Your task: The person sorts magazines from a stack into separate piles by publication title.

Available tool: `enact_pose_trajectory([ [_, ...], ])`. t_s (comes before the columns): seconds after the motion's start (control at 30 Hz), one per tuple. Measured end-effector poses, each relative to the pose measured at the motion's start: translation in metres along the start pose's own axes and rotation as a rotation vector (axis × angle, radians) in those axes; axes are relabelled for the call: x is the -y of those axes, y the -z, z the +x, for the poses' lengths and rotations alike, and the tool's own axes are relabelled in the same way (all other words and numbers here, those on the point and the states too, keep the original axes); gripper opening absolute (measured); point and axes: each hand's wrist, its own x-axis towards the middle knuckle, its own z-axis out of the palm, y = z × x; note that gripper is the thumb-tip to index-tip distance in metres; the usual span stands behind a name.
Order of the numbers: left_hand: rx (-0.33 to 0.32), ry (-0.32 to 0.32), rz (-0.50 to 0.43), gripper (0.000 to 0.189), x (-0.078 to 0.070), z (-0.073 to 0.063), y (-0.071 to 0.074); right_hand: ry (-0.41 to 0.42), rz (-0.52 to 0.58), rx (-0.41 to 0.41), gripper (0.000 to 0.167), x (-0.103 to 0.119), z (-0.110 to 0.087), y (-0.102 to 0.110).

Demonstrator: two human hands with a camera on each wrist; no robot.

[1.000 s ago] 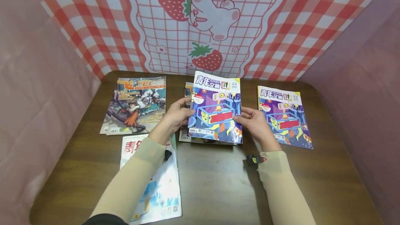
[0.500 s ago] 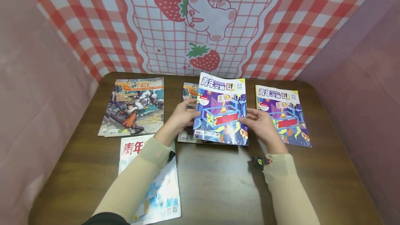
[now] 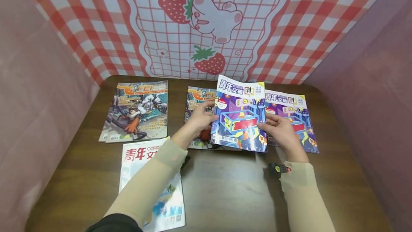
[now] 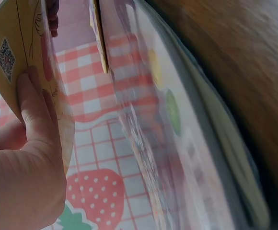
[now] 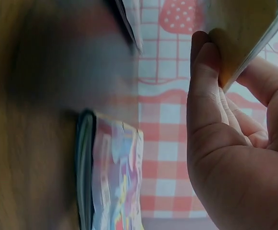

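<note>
Magazine 青年文摘 (image 3: 239,119), purple-covered, is pinched in my left hand (image 3: 200,118) and right hand (image 3: 283,133), apparently, from here, above the orange-titled magazine (image 3: 201,142).

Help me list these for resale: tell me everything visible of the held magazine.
The held magazine looks like glossy paper: purple Chinese title on a white top band, yellow upper-right corner, and a purple-blue cartoon with a red-panelled box. Its yellowish other side shows a QR code. It's closed and raised, left edge pinched by the left grip, right edge by the right grip. In the head view it overlaps the centre magazine and right magazine; contact with the latter is unclear.
</note>
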Motion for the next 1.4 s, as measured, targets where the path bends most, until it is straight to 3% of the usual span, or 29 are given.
enact_pose_trajectory([
  [0.3, 0.004, 0.015, 0.038, 0.061, -0.002, 0.007, -0.024, -0.015, 0.01, -0.031, 0.08, -0.005, -0.006, 0.021],
  [0.67, 0.024, 0.017, 0.005, 0.058, -0.001, 0.02, -0.049, -0.035, 0.022, -0.058, 0.084, -0.013, -0.01, 0.043],
  [1.17, 0.009, -0.012, 0.08, 0.057, -0.005, 0.033, -0.08, -0.117, 0.038, -0.108, 0.088, -0.026, -0.011, 0.069],
  [1.4, -0.017, -0.033, 0.159, 0.055, -0.006, 0.039, -0.098, -0.119, 0.077, -0.141, 0.085, -0.032, -0.01, 0.078],
])
